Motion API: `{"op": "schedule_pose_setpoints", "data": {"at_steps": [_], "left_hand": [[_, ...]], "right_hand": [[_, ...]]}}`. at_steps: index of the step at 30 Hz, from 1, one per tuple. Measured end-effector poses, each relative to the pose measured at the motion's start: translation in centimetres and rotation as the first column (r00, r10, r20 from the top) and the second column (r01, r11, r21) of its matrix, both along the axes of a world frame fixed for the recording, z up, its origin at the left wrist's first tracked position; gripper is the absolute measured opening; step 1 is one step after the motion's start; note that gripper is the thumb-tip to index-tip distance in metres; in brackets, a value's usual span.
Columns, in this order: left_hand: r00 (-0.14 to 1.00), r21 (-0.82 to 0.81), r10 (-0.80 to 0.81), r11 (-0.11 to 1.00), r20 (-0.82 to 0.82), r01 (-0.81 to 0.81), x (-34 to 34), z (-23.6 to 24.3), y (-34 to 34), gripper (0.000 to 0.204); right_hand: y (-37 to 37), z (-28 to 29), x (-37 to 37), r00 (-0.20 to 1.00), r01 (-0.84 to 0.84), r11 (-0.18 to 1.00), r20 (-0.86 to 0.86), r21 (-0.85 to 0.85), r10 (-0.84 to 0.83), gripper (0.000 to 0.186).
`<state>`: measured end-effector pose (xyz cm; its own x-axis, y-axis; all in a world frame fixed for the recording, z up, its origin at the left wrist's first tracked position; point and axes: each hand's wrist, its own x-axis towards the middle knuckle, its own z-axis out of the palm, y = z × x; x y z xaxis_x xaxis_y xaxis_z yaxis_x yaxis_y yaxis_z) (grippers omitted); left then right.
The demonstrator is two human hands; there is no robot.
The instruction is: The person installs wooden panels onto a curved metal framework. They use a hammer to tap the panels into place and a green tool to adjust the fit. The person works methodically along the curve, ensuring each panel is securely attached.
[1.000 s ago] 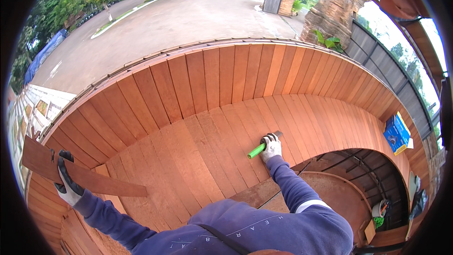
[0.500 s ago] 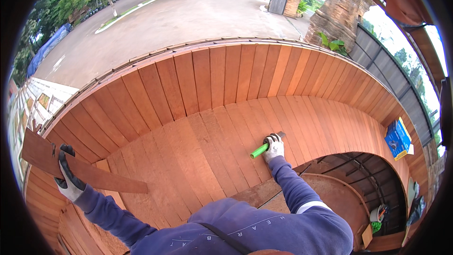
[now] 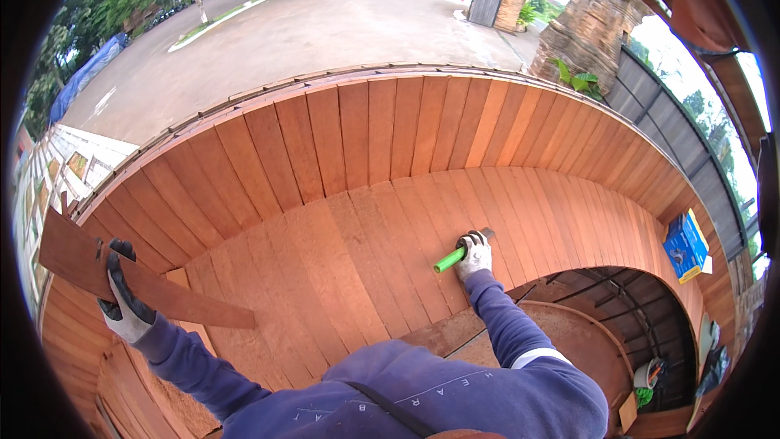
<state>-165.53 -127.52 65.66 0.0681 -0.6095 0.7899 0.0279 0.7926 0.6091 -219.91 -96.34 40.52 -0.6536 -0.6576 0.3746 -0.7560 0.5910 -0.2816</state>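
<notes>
The left hand (image 3: 130,301) hides part of the plank (image 3: 191,302) beneath its fingers; the right hand (image 3: 475,256) covers the middle of the green-handled tool (image 3: 449,259), its dark end just past the fingers too small to identify; well right of those fingers, a bucket's (image 3: 645,375) contents are indistinct.

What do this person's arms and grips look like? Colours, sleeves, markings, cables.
Left grip and right grip: both gloved, whitish-grey with black areas; the black shows broadly on the left, mainly around the fingers on the right. Left sleeve and right sleeve: long, blue-purple. The right one has a white band higher up. No cables visible on either arm.
</notes>
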Motion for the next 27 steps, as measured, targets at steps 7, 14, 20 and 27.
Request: {"op": "schedule_pose_setpoints", "data": {"at_steps": [7,14,20,27], "left_hand": [[0.979,0.108,-0.074,0.989,-0.188,0.096,-2.7,1.3,1.7,0.032],[0.966,0.11,-0.079,0.988,-0.246,0.109,-4.1,2.3,2.8,0.037],[0.966,0.113,-0.106,0.984,-0.236,0.135,-4.1,2.0,2.8,0.037],[0.96,0.115,-0.142,0.978,-0.24,0.173,-4.0,1.5,3.1,0.04]], "right_hand": [[0.2,0.5,0.4,0.999,0.01,0.999,-0.043,-0.037,-0.012,0.02],[0.0,0.7,0.2,1.0,-0.015,1.0,0.021,-0.019,0.015,0.021],[-0.1,0.4,-0.1,1.0,-0.015,1.0,0.019,-0.024,0.015,0.018],[-0.3,1.1,0.6,0.999,-0.023,0.999,-0.03,-0.04,0.022,0.017]]}}
